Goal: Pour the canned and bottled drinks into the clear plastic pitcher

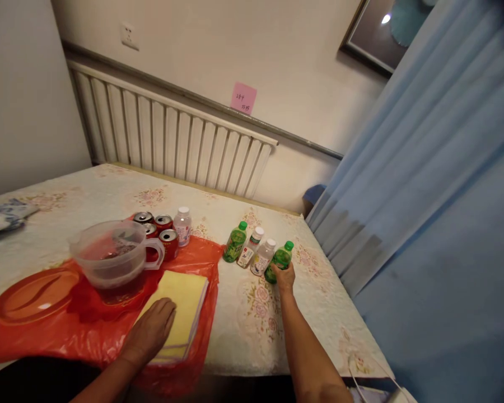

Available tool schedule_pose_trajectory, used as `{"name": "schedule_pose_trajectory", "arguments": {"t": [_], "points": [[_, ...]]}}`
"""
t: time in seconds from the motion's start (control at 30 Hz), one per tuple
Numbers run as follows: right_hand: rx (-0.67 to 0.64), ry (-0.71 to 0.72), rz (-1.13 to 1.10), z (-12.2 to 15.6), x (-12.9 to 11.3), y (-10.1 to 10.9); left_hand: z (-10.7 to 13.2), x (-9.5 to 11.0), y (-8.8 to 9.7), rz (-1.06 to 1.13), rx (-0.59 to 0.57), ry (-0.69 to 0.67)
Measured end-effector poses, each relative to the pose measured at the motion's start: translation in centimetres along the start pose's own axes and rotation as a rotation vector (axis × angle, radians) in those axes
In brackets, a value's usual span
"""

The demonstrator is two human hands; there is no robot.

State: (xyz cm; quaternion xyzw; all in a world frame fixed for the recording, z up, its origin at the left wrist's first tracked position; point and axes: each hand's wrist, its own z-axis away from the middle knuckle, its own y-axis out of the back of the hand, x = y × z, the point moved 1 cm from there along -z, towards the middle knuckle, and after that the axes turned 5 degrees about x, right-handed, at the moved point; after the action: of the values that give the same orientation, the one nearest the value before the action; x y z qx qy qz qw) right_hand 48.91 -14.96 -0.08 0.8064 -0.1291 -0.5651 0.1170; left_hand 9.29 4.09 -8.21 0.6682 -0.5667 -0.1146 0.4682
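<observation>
Far left of the yellow stack (182, 302), an orange disc (37, 295) lies on a red plastic sheet (212, 263) over the flower-patterned surface (235, 330). Next, just left of the stack, stands a clear jug (103, 258), its handle on the side toward the stack. The person's left grip (152, 327) rests palm down on the stack's left part — unclosed, the fingers together and slightly bent over the yellow top.

Behind the stack, past the jug handle, red cans (168, 244) stand close together, with a lone white-capped bottle (183, 228) just beside them.

To the right of the stack, off the sheet, four bottles form a row: a first green bottle (235, 243), a pair of white-capped bottles (262, 258) and, farthest from the stack, the end green bottle (282, 258). The right grip (285, 277) is closed around this last one — wrapped about its lower body from the near right side, so that its shoulder and cap rise clear above the fingers.
</observation>
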Motion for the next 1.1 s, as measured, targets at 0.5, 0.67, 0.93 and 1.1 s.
{"name": "schedule_pose_trajectory", "arguments": {"t": [0.5,0.67,0.93,1.1], "points": [[-0.590,0.263,-0.088,12.4,-6.7,3.6,-7.1,10.3,5.5,0.504,0.036,0.165],[-0.828,0.413,-0.142,15.4,-10.4,3.7,-9.7,13.3,9.7,0.526,0.037,0.013],[-0.915,0.577,-0.139,17.8,-13.4,2.9,-9.2,12.2,12.5,0.365,-0.084,-0.151],[-0.970,0.581,-0.123,18.1,-14.4,1.7,-8.2,11.2,13.7,0.327,0.107,0.036]]}}
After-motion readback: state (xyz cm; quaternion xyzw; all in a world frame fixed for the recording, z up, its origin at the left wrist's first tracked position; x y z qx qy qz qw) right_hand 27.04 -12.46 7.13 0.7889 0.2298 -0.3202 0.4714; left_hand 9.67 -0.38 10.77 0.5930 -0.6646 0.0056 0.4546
